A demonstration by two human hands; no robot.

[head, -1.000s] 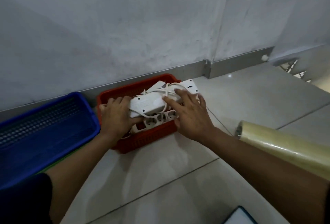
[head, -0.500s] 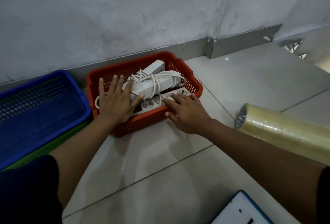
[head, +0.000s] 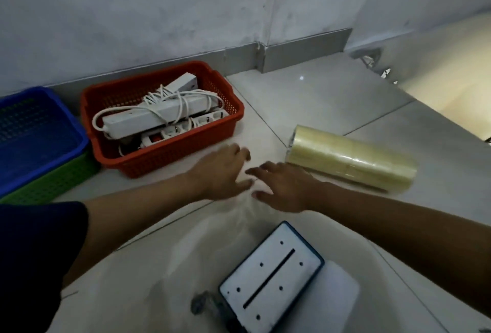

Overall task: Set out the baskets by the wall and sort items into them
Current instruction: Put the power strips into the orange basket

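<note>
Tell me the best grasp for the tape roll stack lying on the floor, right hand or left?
Right hand, likely from above, wrapped across the middle of the tape roll stack. It lies on its side as a long cylinder, so fingers can close over the curved top; the ends look too wide to pinch. It is beside that hand, both hands are empty, and the floor around it leaves room.

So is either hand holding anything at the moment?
No. The left hand and right hand are both open and empty above the floor, near the red basket.
</note>
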